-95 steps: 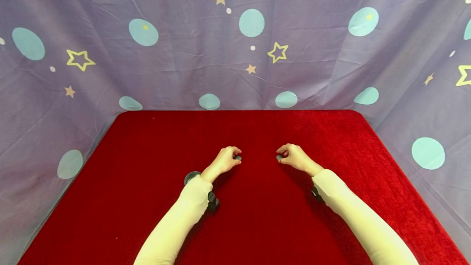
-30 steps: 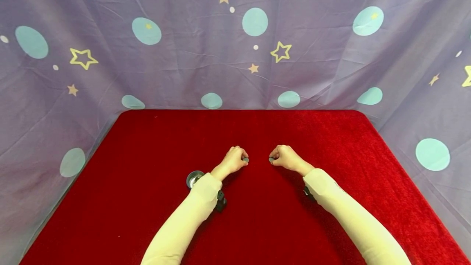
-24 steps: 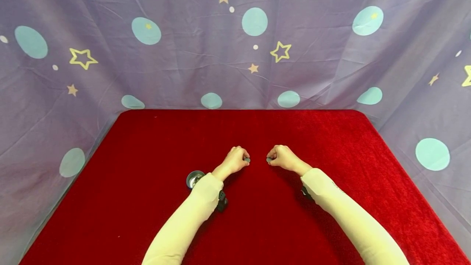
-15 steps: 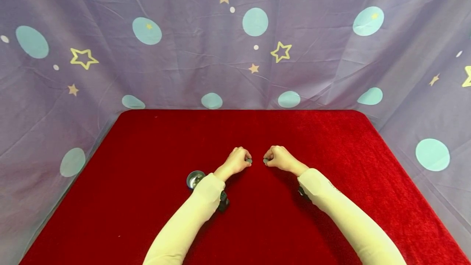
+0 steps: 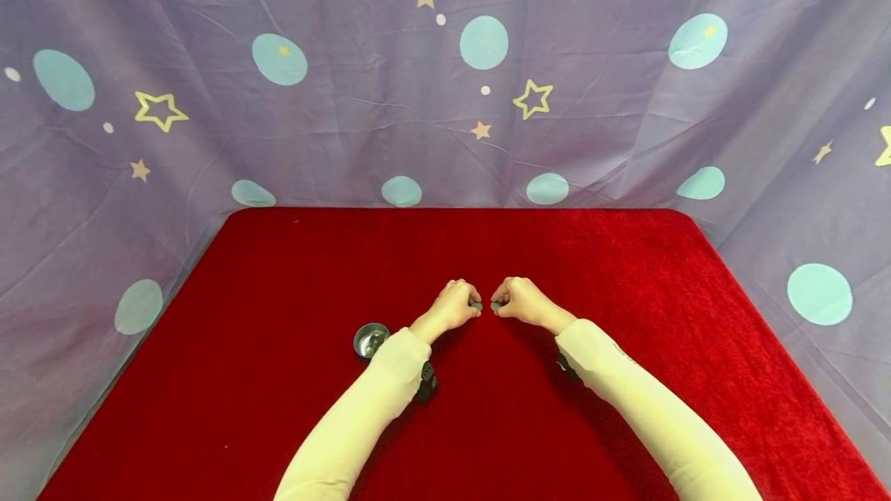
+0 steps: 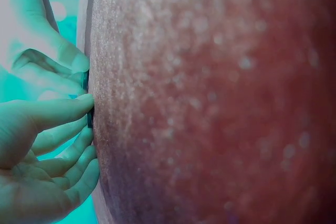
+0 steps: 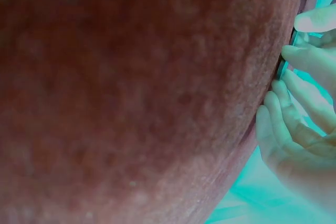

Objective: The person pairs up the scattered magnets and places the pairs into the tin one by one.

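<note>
My left hand (image 5: 452, 305) pinches a small flat grey disc (image 5: 476, 306) between thumb and fingertips, low over the red cloth. Facing it from the other side, my right hand (image 5: 524, 301) pinches a similar grey disc (image 5: 495, 306). Only a narrow gap separates the two discs in the head view. Seen edge-on in the left wrist view, the left disc (image 6: 90, 118) and the right disc (image 6: 85, 81) lie flat, close along the cloth surface. The right wrist view shows the right hand (image 7: 299, 129) with its disc (image 7: 282, 70) at thumb and fingertip.
A small round metal tin (image 5: 363, 340) with something inside stands beside the left sleeve (image 5: 362, 416), partly covered by it. Red cloth (image 5: 278, 292) covers the table. A purple curtain (image 5: 376, 107) with stars and dots hangs behind and at both sides.
Both hands have moved inward with their discs, narrowing the gap between them; the right has travelled farther, to the left. More of the tin shows beside the left sleeve.
</note>
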